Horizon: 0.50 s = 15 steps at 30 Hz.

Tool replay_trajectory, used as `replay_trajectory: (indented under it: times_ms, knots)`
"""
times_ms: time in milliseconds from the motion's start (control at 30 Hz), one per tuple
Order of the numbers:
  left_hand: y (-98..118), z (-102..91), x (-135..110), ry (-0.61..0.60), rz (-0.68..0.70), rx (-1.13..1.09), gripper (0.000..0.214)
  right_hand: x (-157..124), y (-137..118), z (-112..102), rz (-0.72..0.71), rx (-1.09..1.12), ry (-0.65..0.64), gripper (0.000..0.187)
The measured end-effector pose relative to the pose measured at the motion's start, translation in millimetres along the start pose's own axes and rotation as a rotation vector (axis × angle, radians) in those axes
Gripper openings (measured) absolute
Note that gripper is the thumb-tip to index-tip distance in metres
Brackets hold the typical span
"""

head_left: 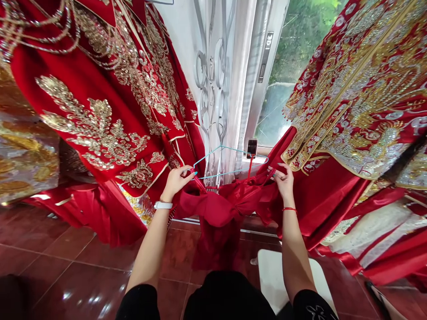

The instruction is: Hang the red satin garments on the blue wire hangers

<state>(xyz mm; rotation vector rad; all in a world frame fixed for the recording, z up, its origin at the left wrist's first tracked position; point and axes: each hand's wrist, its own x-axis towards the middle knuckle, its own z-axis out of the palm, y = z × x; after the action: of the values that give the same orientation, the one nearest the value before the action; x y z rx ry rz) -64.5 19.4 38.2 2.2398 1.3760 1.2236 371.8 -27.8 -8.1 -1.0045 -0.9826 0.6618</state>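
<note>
A dark red dress (216, 211) with a large bow-like fold hangs in front of me from a thin teal wire hanger (220, 146). With thumb and fingers together, my left hand (178, 181) pinches a red strap at the hanger's left end. My right hand (284, 178) is closed on the other red strap, near the hanger's right end. A small tag (252, 148) on a red cord shows behind the dress. The dress's lower part drops towards the floor in shadow.
Red gowns with gold beading (100, 124) hang at the left. An embroidered red and gold jacket (360, 89) hangs at the right. Behind are white scrolled ironwork (220, 66) and a window frame (263, 66). A white stool (276, 275) stands below my right arm on red tiles (90, 253).
</note>
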Motion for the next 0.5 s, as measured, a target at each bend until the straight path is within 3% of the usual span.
replay_trajectory:
  times_ms: [133, 267, 400, 500]
  knots:
    - [0, 0.4, -1, 0.007, -0.006, 0.005, 0.034, -9, 10, 3, 0.015, 0.012, 0.112, 0.048]
    - [4, -0.7, -1, -0.005, -0.008, -0.001, 0.032, -16, 13, 2, 0.199, 0.056, 0.045, 0.043]
    - [5, -1.0, -2, -0.008, -0.024, -0.013, 0.033, -16, 6, 4, 0.23, 0.09, 0.028, 0.051]
    - [6, -1.3, -3, -0.003, -0.029, -0.007, 0.033, -15, -2, 8, 0.202, 0.074, 0.009, 0.068]
